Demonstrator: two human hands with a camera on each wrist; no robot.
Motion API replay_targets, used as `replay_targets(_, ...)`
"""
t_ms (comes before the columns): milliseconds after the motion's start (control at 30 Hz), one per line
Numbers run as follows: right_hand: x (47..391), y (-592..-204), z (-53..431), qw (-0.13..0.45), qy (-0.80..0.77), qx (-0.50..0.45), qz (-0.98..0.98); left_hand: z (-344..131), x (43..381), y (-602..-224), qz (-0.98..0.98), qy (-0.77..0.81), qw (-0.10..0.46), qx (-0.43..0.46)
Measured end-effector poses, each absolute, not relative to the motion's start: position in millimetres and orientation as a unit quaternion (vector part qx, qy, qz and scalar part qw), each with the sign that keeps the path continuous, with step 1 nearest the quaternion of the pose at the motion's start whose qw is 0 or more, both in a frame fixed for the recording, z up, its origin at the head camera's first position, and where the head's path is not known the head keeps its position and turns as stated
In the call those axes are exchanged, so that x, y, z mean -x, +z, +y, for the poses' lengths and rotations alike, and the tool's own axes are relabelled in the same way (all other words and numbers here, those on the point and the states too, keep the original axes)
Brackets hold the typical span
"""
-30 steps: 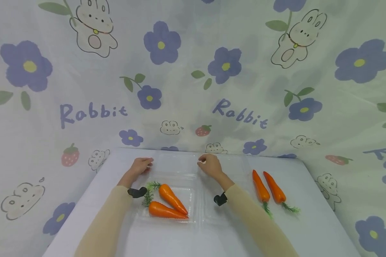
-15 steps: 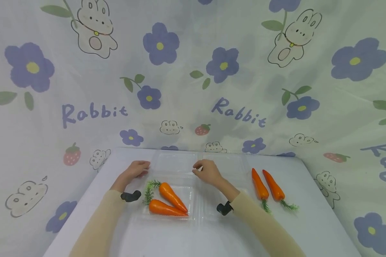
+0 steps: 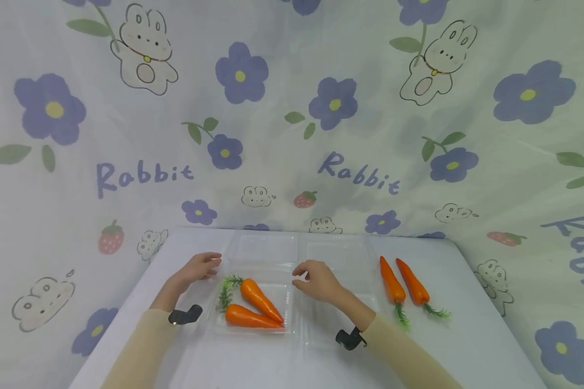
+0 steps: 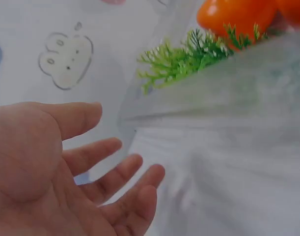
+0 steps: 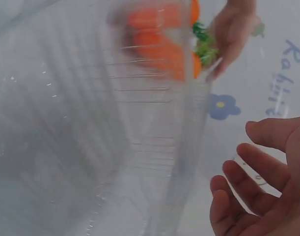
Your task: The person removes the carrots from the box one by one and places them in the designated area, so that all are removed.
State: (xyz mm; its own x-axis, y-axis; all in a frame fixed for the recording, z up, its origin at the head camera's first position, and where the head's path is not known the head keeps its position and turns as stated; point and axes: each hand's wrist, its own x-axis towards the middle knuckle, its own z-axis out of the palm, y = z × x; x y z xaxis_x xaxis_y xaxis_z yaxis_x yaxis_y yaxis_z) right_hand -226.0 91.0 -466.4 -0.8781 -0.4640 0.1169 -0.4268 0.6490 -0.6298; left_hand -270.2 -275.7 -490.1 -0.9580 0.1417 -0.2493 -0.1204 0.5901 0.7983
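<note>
Two transparent plastic clamshell boxes lie side by side on the white table, each with its lid flipped back. Two orange carrots (image 3: 258, 299) with green tops lie in the left box (image 3: 293, 310). My left hand (image 3: 198, 268) hovers beside this box's left edge with relaxed, parted fingers and holds nothing. Over the right box (image 3: 316, 327), near its hinge, is my right hand (image 3: 319, 281); its fingers are loosely bent, with a gap between thumb and fingertips. In the left wrist view, carrot greens (image 4: 189, 56) show through the clear plastic beyond the left fingers.
Two more carrots (image 3: 393, 282) lie on the table (image 3: 459, 346) to the right of the boxes. The left lid (image 3: 267, 249) and right lid (image 3: 338, 253) extend toward the back. A patterned cloth (image 3: 282, 162) hangs behind the table.
Both hands have drawn back from the lids toward the near side, the left also going leftward. The right thumb and fingers have spread apart. The carrots stay where they were.
</note>
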Motion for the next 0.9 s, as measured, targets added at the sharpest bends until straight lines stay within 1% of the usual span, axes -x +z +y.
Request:
replay_targets(100,212.7,-458.5,99.4,0.059,-0.326,0.247,0.911,-273.7,258.4,-488.8,0.886,0.445,0.127,-0.021)
replay_targets(200,191.3,-456.9,110.5,0.096,-0.283,0.250,0.921,-271.6,244.6,-489.4,0.896,0.428,0.111,-0.035)
replay_targets(300,166.7,-465.2,116.0,0.134,-0.219,0.240,0.936,-270.0,230.0,-489.7,0.903,0.416,0.100,-0.037)
replay_targets(400,149.2,-478.8,114.1,0.162,-0.183,0.215,0.946,-270.0,217.6,-489.8,0.904,0.417,0.085,-0.030)
replay_targets(500,141.2,-489.5,111.3,0.169,-0.182,0.194,0.949,-270.1,207.6,-489.8,0.903,0.424,0.058,-0.029)
replay_targets(567,139.7,-493.6,111.0,0.164,-0.188,0.191,0.950,-269.0,200.8,-490.4,0.900,0.433,0.038,-0.030)
replay_targets(767,144.9,-499.0,116.4,0.151,-0.208,0.200,0.945,-257.5,175.6,-493.8,0.900,0.435,-0.011,-0.031)
replay_targets(900,149.7,-497.0,121.3,0.146,-0.221,0.203,0.943,-244.6,169.0,-496.8,0.911,0.407,-0.056,-0.045)
